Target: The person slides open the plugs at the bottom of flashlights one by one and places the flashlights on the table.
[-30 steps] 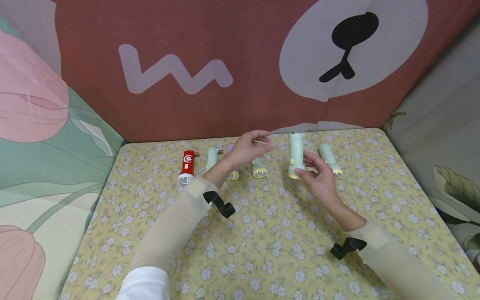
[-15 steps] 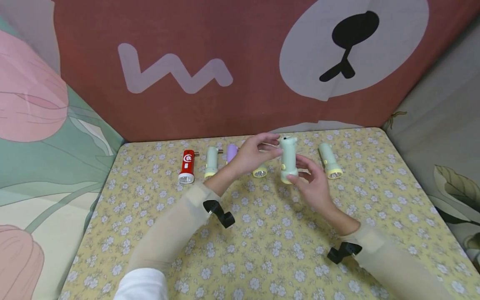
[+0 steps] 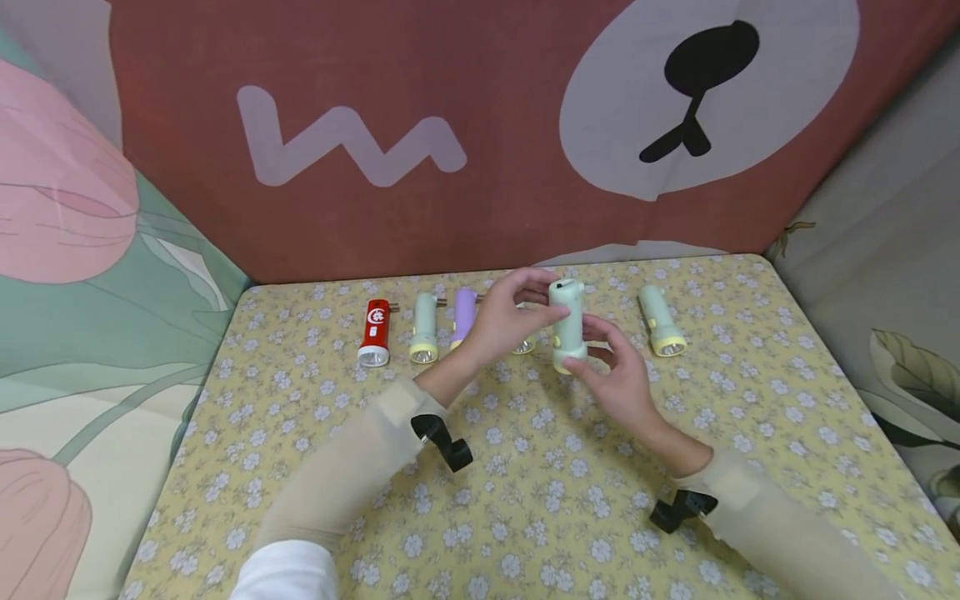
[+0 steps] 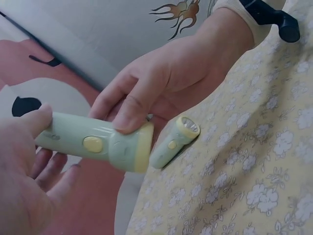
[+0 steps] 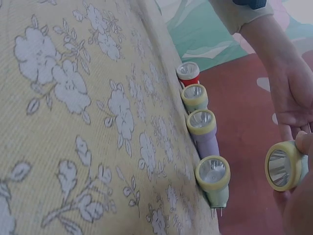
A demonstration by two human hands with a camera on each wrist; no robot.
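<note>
A pale green flashlight (image 3: pixel 568 325) with a yellow rim is held up above the table, its lens end down and slightly tilted. Near that lens end, my right hand (image 3: pixel 621 379) grips it between thumb and fingers. My left hand (image 3: pixel 508 315) has its thumb on the upper body and its fingers behind, pinching the tail end. In the left wrist view the yellow button on the flashlight (image 4: pixel 93 144) faces the camera. The right wrist view shows the lens of the flashlight (image 5: pixel 281 169); most of its body is hidden there.
Left of the hands lie a red flashlight (image 3: pixel 374 333), a green flashlight (image 3: pixel 424 327) and a purple flashlight (image 3: pixel 464 310). My left hand mostly covers another flashlight (image 3: pixel 525 346). On the right lies a green flashlight (image 3: pixel 662 321). A flowered cloth (image 3: pixel 525 500) covers the table; a printed curtain (image 3: pixel 510 200) stands behind.
My right hand has carried the flashlight leftward and slightly nearer, tipping its tail toward the camera. My left hand has moved right and now takes hold of the tail end.
</note>
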